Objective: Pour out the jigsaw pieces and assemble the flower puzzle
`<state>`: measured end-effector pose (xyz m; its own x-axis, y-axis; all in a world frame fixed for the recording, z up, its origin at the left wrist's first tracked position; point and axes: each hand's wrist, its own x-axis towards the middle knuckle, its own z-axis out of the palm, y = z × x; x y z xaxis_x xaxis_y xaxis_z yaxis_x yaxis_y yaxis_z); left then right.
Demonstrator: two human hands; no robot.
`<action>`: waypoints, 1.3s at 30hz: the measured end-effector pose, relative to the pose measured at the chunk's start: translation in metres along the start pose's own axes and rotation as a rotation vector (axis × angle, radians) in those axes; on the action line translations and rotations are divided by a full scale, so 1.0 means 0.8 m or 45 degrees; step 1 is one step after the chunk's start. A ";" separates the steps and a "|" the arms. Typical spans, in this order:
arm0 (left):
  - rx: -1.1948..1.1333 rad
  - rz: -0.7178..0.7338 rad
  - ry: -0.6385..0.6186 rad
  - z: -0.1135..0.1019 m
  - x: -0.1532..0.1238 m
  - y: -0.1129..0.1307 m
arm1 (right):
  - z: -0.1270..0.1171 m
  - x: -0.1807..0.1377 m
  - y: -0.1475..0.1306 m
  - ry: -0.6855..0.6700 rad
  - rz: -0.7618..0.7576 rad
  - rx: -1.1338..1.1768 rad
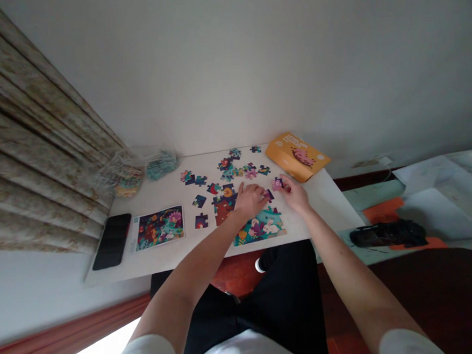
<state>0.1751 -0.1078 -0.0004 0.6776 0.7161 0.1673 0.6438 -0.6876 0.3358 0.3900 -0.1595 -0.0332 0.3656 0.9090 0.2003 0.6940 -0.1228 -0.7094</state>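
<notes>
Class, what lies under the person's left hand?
The left hand lies over the partly assembled jigsaw puzzle, with pieces showing around it on the white table. The pieces directly beneath the palm are covered and cannot be seen.

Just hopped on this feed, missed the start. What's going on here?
A person is doing a colourful jigsaw puzzle on a white table. Their right hand pinches a pink puzzle piece, while their left hand rests on the partly assembled puzzle. Loose pieces lie scattered beyond it, near an orange packet. A printed picture card and a black phone lie to the left.
</notes>
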 end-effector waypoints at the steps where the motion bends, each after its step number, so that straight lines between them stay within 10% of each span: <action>1: -0.012 0.012 -0.009 0.000 -0.005 0.003 | 0.002 0.002 -0.002 0.018 0.009 -0.025; 39: -0.005 0.168 0.060 -0.003 -0.055 0.013 | 0.006 0.000 -0.020 -0.063 -0.282 -0.257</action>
<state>0.1511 -0.1466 -0.0021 0.7387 0.6245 0.2535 0.5489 -0.7757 0.3116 0.3763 -0.1553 -0.0253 0.1641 0.9403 0.2983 0.8645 0.0086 -0.5025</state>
